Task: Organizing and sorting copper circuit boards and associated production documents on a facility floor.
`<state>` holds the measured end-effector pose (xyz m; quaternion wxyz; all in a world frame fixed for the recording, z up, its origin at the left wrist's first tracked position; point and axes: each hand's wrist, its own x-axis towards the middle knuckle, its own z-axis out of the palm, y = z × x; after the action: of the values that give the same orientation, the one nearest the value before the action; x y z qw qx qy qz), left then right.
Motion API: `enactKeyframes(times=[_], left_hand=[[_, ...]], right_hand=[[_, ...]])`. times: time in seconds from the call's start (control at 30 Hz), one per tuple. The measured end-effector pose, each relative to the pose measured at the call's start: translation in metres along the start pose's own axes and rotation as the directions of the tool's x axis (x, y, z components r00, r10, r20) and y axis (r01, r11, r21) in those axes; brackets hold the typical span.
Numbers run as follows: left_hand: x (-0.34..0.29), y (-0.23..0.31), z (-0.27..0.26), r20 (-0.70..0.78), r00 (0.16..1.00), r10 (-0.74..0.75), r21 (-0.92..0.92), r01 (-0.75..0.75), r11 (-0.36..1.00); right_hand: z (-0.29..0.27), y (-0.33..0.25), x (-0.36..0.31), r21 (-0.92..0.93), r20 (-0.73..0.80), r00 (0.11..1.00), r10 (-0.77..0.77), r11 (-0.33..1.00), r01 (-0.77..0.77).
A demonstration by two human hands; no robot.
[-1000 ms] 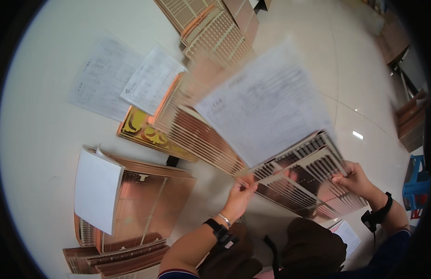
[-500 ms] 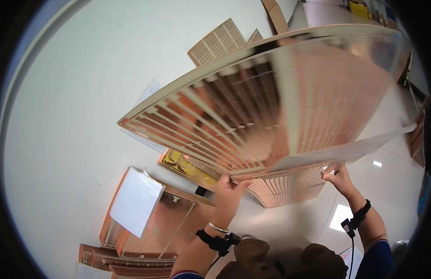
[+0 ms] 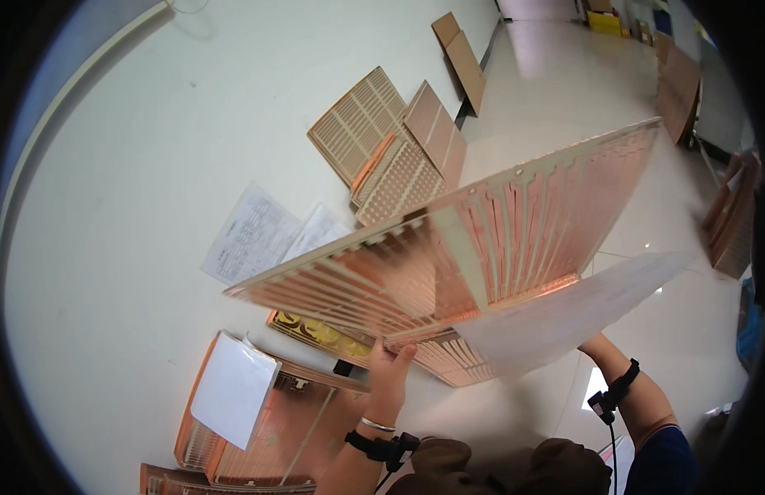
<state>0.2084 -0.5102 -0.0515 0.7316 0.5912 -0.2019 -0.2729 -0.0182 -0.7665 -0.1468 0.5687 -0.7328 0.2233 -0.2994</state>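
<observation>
A large copper-coloured panel [image 3: 527, 239] with pale slotted stripes slopes up and away in front of me. My left hand [image 3: 389, 371] is closed on its near left edge, thumb on top. Another striped copper panel surface [image 3: 448, 359] shows below that edge; I cannot tell whether the two are joined. A pale, thin sheet [image 3: 576, 313], blurred, sticks out across the panel's near right part. It hides the fingers of my right hand [image 3: 595, 345], so what they hold does not show. Black straps with small devices circle both wrists.
At lower left lean stacked copper panels [image 3: 296, 429] with a white sheet [image 3: 236, 388] on top, beside a yellow-patterned panel [image 3: 316, 334]. Printed papers [image 3: 252, 235] and more panels [image 3: 362, 124] rest against the white wall. Cardboard [image 3: 461, 62] stands farther off. Brown panels [image 3: 733, 219] stand right.
The large panel has come down and nearer, uncovering wall panels and papers behind it. The pale sheet has swung over my right hand, whose fingers showed at the panel's edge before.
</observation>
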Motion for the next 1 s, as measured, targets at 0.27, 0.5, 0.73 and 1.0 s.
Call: enactKeyframes(times=[0.27, 0.5, 0.73, 1.0], left_hand=[[0.013, -0.024, -0.015, 0.128, 0.989, 0.079, 0.018, -0.082, 0.996], [0.016, -0.024, -0.001, 0.131, 0.966, 0.224, -0.086, -0.215, 0.973], [0.037, -0.024, -0.001, 0.202, 0.962, 0.186, -0.021, -0.185, 0.982], [0.049, -0.067, -0.028, 0.32, 0.945, 0.067, 0.168, -0.126, 0.978]], right_hand=[[-0.132, 0.145, -0.15, -0.05, -0.012, 0.999, -0.048, 0.998, 0.048], [-0.107, 0.122, -0.138, -0.118, -0.021, 0.998, -0.054, 0.992, 0.051], [-0.057, 0.056, -0.068, -0.207, -0.032, 0.997, -0.07, 0.976, 0.062], [-0.099, 0.12, -0.083, -0.21, 0.103, 0.991, -0.081, 0.972, 0.101]])
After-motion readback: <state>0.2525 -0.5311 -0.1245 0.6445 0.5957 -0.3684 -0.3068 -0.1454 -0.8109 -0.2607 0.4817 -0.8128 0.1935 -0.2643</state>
